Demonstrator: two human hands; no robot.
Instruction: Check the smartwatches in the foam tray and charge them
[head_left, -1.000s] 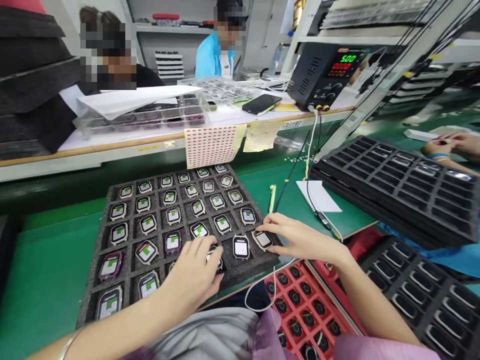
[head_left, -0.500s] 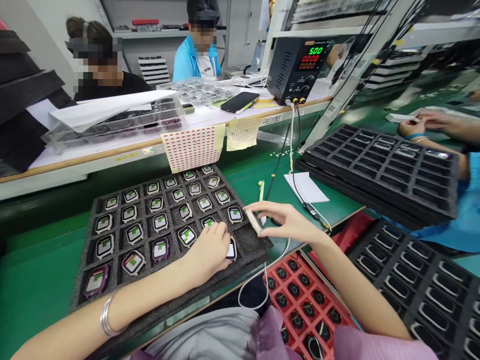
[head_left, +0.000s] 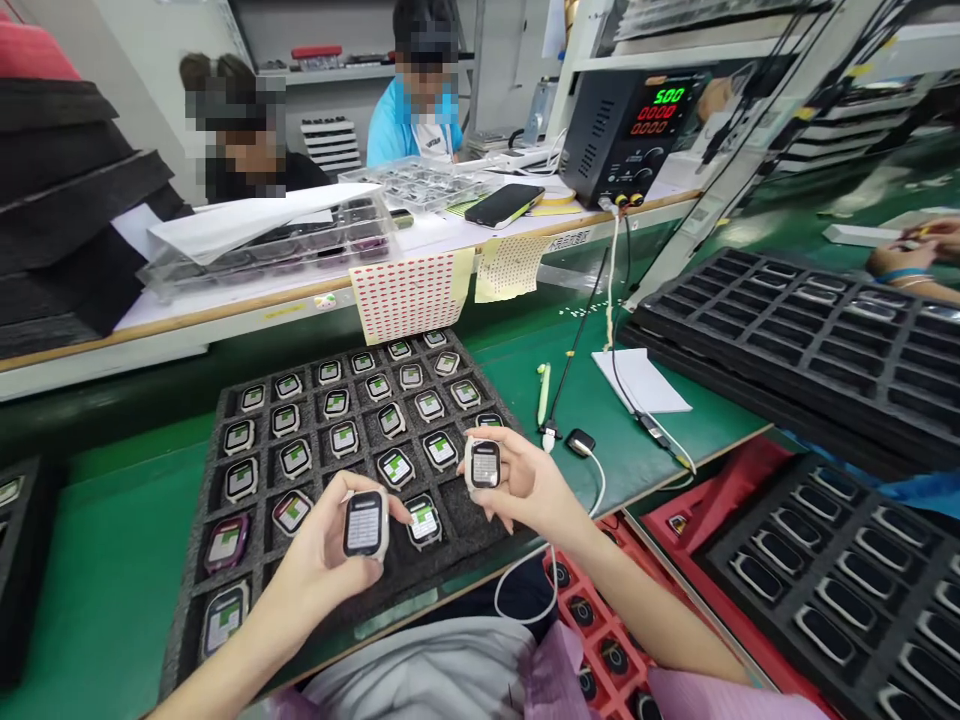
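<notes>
My left hand (head_left: 330, 550) is closed around a smartwatch body (head_left: 365, 524) without a strap, its lit screen facing up toward me. Another strapless smartwatch (head_left: 484, 466) is pinched between the thumb and fingers of my right hand (head_left: 525, 485), its screen also lit. Both hands are above a black foam tray (head_left: 465, 505), whose compartments hold several watch bodies with green and white screens. One lit watch (head_left: 424, 521) lies in the tray between my hands. A purple-cased watch (head_left: 226, 543) sits at the tray's left side.
A black charging puck (head_left: 580, 442) with a white cable, a green pen (head_left: 543, 395) and white paper (head_left: 642, 380) lie right of the tray. A power supply (head_left: 630, 140) stands on the shelf. Red trays (head_left: 600, 610) and black trays (head_left: 810, 360) are at right. Co-workers sit nearby.
My left hand has lifted a smartwatch from the tray and moved left with it. My right hand has turned its watch so the screen faces me. The view has shifted slightly.
</notes>
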